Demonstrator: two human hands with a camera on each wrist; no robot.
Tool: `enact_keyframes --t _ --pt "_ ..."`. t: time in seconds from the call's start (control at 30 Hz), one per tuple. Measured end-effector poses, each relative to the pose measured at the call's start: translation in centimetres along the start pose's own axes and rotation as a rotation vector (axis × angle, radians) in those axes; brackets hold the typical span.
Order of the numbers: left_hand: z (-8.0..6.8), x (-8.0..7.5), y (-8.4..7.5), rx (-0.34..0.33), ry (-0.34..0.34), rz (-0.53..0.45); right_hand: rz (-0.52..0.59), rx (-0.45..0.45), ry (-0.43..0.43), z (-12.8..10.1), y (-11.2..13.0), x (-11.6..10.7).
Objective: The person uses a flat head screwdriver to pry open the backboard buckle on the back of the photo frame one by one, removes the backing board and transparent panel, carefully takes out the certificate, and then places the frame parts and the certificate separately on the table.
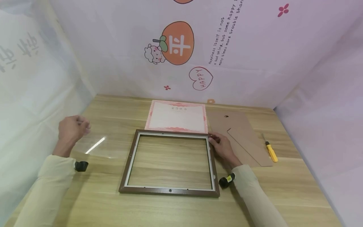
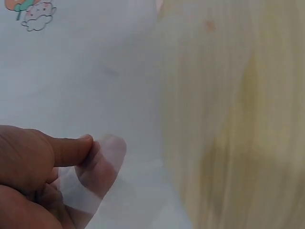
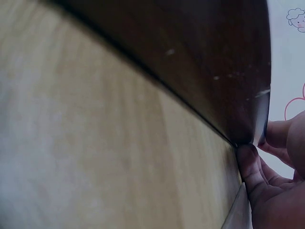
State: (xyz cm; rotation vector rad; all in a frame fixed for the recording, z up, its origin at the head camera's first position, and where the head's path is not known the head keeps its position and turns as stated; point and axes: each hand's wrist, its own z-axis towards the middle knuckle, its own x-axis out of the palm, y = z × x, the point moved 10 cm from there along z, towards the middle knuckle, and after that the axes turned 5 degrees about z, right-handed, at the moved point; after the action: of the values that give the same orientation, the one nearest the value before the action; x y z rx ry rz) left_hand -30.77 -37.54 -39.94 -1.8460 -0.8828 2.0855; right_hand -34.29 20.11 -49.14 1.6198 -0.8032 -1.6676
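Note:
My left hand pinches a clear transparent sheet by its edge, thumb against fingers, above the left side of the table. A bright streak of light reflects off the sheet; in the left wrist view, fingers show through it. A brown picture frame with a pale inner rim lies flat in the middle. At its far right corner, my right hand grips the frame, thumb on the inner edge. The right wrist view shows the frame's dark side close up, with the hand around its corner.
Behind the frame lies a white certificate with a pink border. To the right is a brown backing board with a stand flap, then a yellow-handled screwdriver. A printed cloth hangs behind the wooden table.

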Motion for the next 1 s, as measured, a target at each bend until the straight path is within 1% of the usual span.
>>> enact_keyframes --t 0.13,0.27,0.37,0.5,0.6,0.83,1.0 --pt "0.5 1.0 1.4 -0.02 -0.002 0.06 0.003 0.004 0.002 0.0 0.0 0.1" --pt "0.8 2.0 2.2 -0.027 -0.001 0.095 0.008 0.012 0.006 0.0 0.0 0.1" --pt "1.1 2.5 2.5 -0.002 -0.007 0.155 0.008 0.008 0.004 0.0 0.0 0.1" --pt "1.3 2.9 2.7 0.04 -0.033 0.239 0.004 -0.002 0.002 0.0 0.0 0.2" --pt "1.4 3.1 3.0 0.035 -0.034 0.273 0.005 0.002 -0.002 0.0 0.0 0.2" --pt "1.6 3.8 3.7 -0.021 0.017 0.31 0.021 0.003 -0.009 -0.2 0.1 0.0" --pt "2.0 4.4 4.3 -0.056 0.094 0.332 0.017 0.013 -0.005 -0.2 0.1 0.1"
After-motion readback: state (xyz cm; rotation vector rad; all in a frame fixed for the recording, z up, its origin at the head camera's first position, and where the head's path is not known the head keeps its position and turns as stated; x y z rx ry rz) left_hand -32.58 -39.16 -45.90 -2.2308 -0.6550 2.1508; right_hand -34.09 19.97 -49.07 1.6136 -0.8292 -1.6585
